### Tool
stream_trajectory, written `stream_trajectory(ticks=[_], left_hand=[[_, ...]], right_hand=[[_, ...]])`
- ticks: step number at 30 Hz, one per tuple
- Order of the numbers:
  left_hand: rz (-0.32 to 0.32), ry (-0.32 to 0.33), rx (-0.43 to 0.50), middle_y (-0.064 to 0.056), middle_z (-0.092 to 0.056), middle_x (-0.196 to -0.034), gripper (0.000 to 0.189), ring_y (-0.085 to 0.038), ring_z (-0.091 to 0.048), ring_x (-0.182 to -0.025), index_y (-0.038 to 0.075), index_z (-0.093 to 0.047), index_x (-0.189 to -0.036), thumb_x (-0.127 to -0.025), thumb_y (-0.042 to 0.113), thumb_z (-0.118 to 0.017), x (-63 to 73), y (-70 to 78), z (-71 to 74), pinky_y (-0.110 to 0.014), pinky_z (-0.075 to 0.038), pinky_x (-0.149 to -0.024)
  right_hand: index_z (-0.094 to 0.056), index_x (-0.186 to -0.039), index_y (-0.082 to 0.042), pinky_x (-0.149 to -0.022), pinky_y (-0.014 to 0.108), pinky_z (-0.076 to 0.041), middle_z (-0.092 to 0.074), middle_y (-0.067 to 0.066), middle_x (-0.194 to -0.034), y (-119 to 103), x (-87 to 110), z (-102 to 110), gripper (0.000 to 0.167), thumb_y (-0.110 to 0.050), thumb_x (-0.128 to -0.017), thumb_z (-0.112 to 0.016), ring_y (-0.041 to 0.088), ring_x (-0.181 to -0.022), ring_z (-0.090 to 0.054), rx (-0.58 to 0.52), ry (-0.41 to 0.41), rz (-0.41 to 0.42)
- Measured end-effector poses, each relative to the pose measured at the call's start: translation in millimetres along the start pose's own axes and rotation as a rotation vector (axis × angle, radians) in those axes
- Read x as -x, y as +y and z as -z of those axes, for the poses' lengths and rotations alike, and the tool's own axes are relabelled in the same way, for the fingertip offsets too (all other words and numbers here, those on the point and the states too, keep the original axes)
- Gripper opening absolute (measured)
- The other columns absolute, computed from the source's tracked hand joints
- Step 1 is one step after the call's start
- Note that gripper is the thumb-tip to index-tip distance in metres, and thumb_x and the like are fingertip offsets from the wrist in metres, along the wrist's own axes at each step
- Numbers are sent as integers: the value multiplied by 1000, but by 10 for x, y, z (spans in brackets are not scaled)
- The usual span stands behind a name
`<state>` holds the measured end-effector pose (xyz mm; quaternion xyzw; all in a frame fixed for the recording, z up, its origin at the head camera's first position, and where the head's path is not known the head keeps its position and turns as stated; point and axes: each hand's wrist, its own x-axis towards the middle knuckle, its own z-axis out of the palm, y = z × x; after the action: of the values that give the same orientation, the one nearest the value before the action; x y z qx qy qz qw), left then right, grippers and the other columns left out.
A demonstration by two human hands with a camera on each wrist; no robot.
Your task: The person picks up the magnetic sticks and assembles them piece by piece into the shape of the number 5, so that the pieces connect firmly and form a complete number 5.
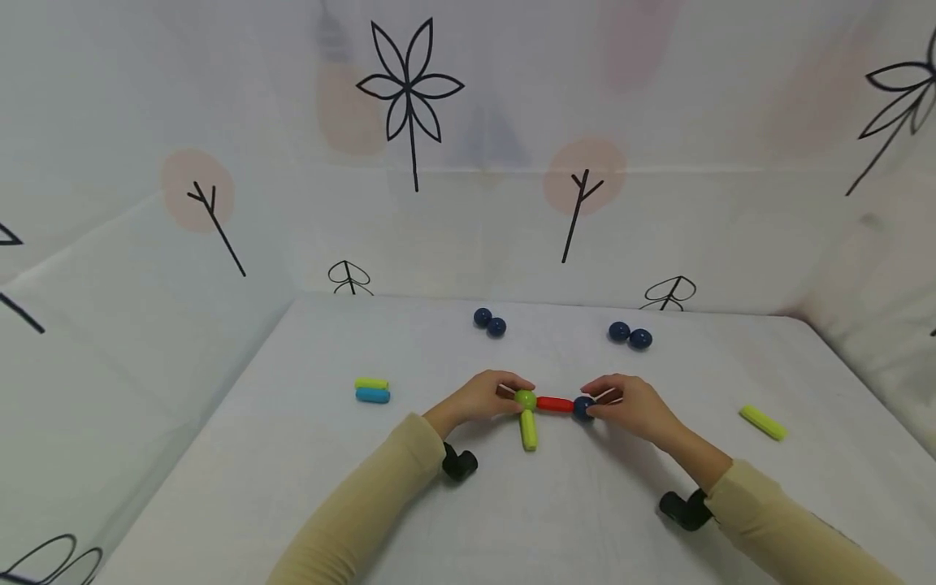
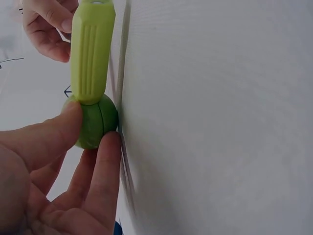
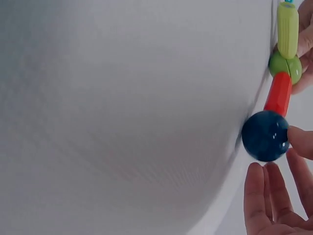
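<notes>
In the head view, the left hand (image 1: 486,395) pinches the green ball (image 1: 526,400) between thumb and fingers, on the white cloth (image 1: 556,520). A yellow stick (image 1: 529,431) runs from the green ball toward the person; a red stick (image 1: 555,404) runs right from it to a blue ball (image 1: 583,409), which the right hand (image 1: 638,409) holds by thumb and curled fingers. Only this view gives the wider layout: beyond the green ball, one pair of dark balls (image 1: 490,322) lies slightly left and another pair (image 1: 630,335) lies right. Well left of it, a short yellow stick (image 1: 371,383) sits against a light blue stick (image 1: 373,396); well right lies a loose yellow stick (image 1: 763,422).

The left wrist view adds the grooves along the yellow stick, the seam round the green ball and the left thumb pressed beside their joint. The right hand shows behind the stick. A blue sliver below the green ball is too small to name.

The right wrist view shows the right thumb touching the blue ball, fingertips beneath it, and lines up blue ball, red stick, green ball and yellow stick.
</notes>
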<state>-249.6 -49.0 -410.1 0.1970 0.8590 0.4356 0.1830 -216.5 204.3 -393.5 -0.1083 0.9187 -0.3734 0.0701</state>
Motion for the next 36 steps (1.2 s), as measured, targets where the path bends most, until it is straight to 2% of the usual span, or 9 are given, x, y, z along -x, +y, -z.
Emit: stream_trajectory(ticks=[11,18,24,29,36], left_hand=[[19,6,24,2,-61,-113,33,-15,-57,-102,15,-65,-117,-86,7,-67,-3,-12,-11,-24,-46,-84],[20,6,19,3,-60,-112,32,-14,-57,-101,16,-65,-117,-86,9,-67,-7,-13,-2,-23,-47,-80],[23,4,23,4,-60,-111,32,-13,-57,-99,16,-65,-117,-86,9,-67,-7,-19,3,-23,-48,-77],[33,6,21,4,-60,-111,32,-13,-57,-100,17,-65,-117,-86,10,-67,-8,-13,2,-23,-49,-76],[24,2,14,4,-61,-111,32,-13,-57,-101,17,-65,-117,-86,10,-67,-24,-19,-7,-22,-47,-80]], right_hand=[[-62,-113,0,-75,39,-51,-63,16,-107,182,-88,168,35,-17,-84,-70,30,-95,-59,22,90,15],[-61,-113,2,-72,36,-50,-62,19,-105,274,-130,277,34,-14,-84,-69,33,-95,-57,33,144,21],[-58,-116,3,-71,33,-49,-60,21,-108,348,-180,371,36,-15,-86,-67,34,-97,-56,37,189,7],[-57,-118,4,-72,37,-50,-59,23,-109,413,-223,431,38,-17,-87,-66,36,-97,-56,29,208,-7],[-58,-116,2,-71,42,-49,-58,21,-108,512,-328,491,36,-16,-86,-67,35,-97,-55,41,282,-73]])
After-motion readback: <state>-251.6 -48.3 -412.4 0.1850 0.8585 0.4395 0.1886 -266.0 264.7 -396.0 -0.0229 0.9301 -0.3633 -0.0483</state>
